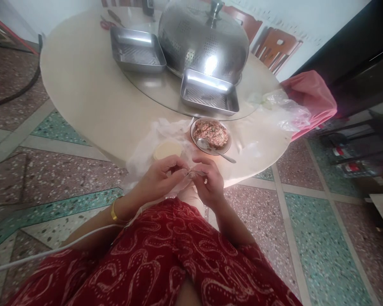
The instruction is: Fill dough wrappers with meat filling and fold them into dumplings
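Note:
My left hand (161, 176) and my right hand (208, 180) meet over my lap at the table's near edge, both pinching a small dumpling (189, 173) between the fingertips. The dumpling is mostly hidden by the fingers. Just beyond my left hand lies a stack of round pale wrappers (167, 149) on a white plastic sheet (147, 148). Beyond my right hand stands a small bowl (194, 126) of pinkish minced filling with a metal spoon (215, 151) resting in it.
On the round cream table (83, 85) sit two empty steel trays (137, 49) (209, 92) and a big perforated steel dome cover (204, 38) on a glass turntable. Clear and pink plastic bags (293, 106) lie at the right edge. Wooden chairs (274, 49) stand behind.

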The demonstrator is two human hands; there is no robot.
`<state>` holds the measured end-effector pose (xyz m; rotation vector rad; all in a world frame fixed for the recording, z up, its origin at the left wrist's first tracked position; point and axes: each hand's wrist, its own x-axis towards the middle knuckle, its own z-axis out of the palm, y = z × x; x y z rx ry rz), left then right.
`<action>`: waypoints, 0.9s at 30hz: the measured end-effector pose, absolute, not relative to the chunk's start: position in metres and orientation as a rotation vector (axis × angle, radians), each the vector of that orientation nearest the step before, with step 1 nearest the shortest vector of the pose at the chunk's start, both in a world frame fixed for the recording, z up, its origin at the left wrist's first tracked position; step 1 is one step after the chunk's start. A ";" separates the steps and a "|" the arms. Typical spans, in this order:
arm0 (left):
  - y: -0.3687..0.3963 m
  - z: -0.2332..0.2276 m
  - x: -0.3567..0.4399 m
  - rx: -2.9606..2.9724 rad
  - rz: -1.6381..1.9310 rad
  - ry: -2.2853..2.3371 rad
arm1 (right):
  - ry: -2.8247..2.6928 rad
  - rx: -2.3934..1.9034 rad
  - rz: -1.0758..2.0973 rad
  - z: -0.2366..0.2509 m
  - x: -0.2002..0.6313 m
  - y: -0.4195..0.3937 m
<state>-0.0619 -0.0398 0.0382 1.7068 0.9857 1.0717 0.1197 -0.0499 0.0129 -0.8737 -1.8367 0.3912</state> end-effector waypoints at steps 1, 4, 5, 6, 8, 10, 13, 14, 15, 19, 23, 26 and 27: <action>-0.040 0.039 -0.062 1.724 1.079 0.976 | -1.841 -0.872 0.386 0.014 0.119 -0.050; -0.041 0.040 -0.063 1.794 1.113 0.955 | -1.870 -0.860 0.335 0.015 0.118 -0.048; -0.042 0.041 -0.063 1.824 1.120 0.956 | -1.877 -0.859 0.320 0.014 0.117 -0.048; -0.043 0.041 -0.063 1.857 1.128 0.961 | -1.877 -0.865 0.312 0.014 0.117 -0.047; -0.045 0.042 -0.063 1.928 1.139 0.989 | -1.851 -0.888 0.302 0.013 0.116 -0.047; -0.048 0.040 -0.063 1.999 1.157 1.034 | -1.805 -0.913 0.296 0.012 0.115 -0.047; -0.050 0.036 -0.063 2.078 1.198 1.126 | -1.749 -0.917 0.277 0.010 0.115 -0.047; -0.050 0.035 -0.062 2.097 1.212 1.154 | -1.741 -0.915 0.275 0.010 0.115 -0.047; -0.050 0.033 -0.062 2.112 1.226 1.176 | -1.736 -0.914 0.274 0.009 0.114 -0.047; -0.049 0.029 -0.061 2.150 1.286 1.197 | -1.742 -0.942 0.274 0.009 0.113 -0.047; -0.049 0.029 -0.060 2.135 1.321 1.209 | -1.755 -0.964 0.286 0.010 0.113 -0.047; -0.049 0.028 -0.060 2.025 1.312 1.205 | -1.735 -0.957 0.356 0.012 0.114 -0.047; -0.048 0.027 -0.059 1.978 1.309 1.200 | -1.734 -0.954 0.377 0.013 0.114 -0.047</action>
